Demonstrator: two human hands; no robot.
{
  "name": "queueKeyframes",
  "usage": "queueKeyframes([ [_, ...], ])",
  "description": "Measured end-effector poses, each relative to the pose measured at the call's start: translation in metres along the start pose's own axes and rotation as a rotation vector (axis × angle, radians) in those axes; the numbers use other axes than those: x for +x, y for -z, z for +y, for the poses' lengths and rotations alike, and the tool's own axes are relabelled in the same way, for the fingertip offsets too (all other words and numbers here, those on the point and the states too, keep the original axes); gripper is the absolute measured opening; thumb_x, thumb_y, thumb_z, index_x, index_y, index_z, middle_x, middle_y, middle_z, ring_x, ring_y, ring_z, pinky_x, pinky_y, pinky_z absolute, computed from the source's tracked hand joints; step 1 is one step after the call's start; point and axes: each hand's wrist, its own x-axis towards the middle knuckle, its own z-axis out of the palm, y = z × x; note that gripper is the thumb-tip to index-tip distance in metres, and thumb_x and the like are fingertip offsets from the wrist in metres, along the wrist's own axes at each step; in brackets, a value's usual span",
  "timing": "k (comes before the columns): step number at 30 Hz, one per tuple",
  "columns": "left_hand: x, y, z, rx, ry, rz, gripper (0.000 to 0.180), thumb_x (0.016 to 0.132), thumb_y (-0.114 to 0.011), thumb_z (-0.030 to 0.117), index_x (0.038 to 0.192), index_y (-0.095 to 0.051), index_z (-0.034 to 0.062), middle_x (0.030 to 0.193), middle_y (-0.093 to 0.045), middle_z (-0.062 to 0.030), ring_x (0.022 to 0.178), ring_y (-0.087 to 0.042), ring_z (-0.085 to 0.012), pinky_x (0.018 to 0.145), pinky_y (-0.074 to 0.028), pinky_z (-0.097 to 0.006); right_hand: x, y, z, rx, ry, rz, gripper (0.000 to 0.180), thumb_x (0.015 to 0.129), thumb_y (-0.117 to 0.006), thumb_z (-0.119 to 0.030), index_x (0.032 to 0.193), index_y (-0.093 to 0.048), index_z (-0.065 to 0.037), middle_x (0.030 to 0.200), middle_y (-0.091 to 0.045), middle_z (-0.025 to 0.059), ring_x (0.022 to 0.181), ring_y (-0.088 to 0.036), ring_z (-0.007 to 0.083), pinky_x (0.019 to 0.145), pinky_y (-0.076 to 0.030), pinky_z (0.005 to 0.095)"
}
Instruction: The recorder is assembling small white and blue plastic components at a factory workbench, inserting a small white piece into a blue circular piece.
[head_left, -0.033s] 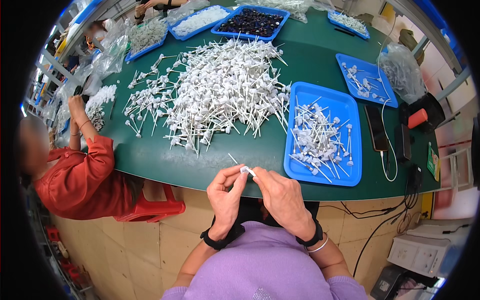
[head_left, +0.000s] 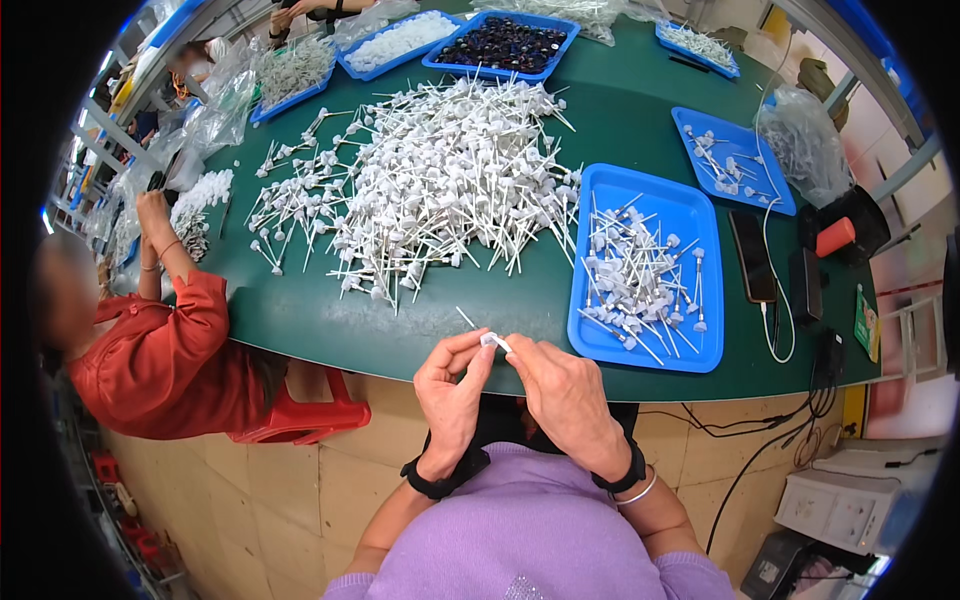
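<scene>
My left hand has thumb and forefinger closed on a small white pump head with a thin tube, which sticks out past the fingertips toward the table. My right hand pinches a white end of the same piece from the other side. Both hands are just over the table's near edge. Beyond them lies a large heap of similar white pump heads with tubes. To the right, a blue tray holds a looser batch of these pieces, some with metallic-looking collars. Fingers cover part of the held piece.
Farther right are another blue tray, a phone on a white cable and a clear plastic bag. Blue trays of dark parts and white parts stand at the back. A person in red sits at left.
</scene>
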Motion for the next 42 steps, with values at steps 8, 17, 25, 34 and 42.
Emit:
queueKeyframes([
  [8, -0.001, -0.001, -0.001, -0.027, -0.010, 0.008, 0.021, 0.091, -0.066, -0.002, 0.112, -0.065, -0.0050, 0.100, -0.073, -0.0092, 0.092, -0.066, -0.0076, 0.081, -0.049, -0.019, 0.001, 0.000, 0.002, 0.002, 0.040, 0.006, 0.014, 0.094, -0.060, -0.012, 0.107, -0.059, -0.007, 0.072, -0.060, 0.0146, 0.062, -0.063, 0.0349, 0.050, -0.046, 0.0442],
  [17, -0.001, 0.000, -0.002, -0.013, -0.009, 0.012, 0.022, 0.091, -0.067, -0.003, 0.112, -0.065, -0.0043, 0.100, -0.073, -0.0090, 0.093, -0.066, -0.0075, 0.082, -0.049, -0.019, 0.001, 0.002, 0.001, -0.010, 0.039, -0.012, 0.014, 0.094, -0.061, -0.011, 0.107, -0.060, -0.007, 0.074, -0.061, 0.0145, 0.063, -0.064, 0.0349, 0.051, -0.047, 0.0441],
  [25, 0.004, 0.004, 0.006, 0.063, -0.003, -0.075, 0.022, 0.093, -0.064, -0.001, 0.114, -0.066, -0.0039, 0.102, -0.073, -0.0117, 0.096, -0.067, -0.0108, 0.088, -0.049, -0.023, 0.009, 0.006, 0.011, 0.363, -0.106, -0.125, 0.015, 0.097, -0.058, -0.015, 0.106, -0.066, -0.005, 0.064, -0.061, 0.0134, 0.060, -0.063, 0.0318, 0.050, -0.044, 0.0390],
  [34, 0.002, 0.003, 0.005, -0.041, 0.022, -0.105, 0.021, 0.094, -0.062, 0.000, 0.115, -0.064, -0.0049, 0.105, -0.072, -0.0141, 0.098, -0.067, -0.0138, 0.092, -0.049, -0.026, 0.012, 0.004, 0.024, 0.732, -0.341, -0.350, 0.026, 0.104, -0.050, -0.021, 0.108, -0.068, -0.002, 0.059, -0.049, -0.0034, 0.053, -0.044, 0.0037, 0.048, -0.034, 0.0227],
  [42, 0.000, 0.001, 0.002, 0.009, -0.048, -0.089, 0.022, 0.094, -0.062, -0.001, 0.115, -0.064, -0.0053, 0.105, -0.072, -0.0157, 0.096, -0.068, -0.0144, 0.088, -0.051, -0.026, 0.007, 0.003, 0.023, 0.738, -0.336, -0.322, 0.028, 0.104, -0.049, -0.021, 0.108, -0.066, 0.000, 0.057, -0.051, 0.0034, 0.052, -0.049, 0.0098, 0.050, -0.041, 0.0295],
])
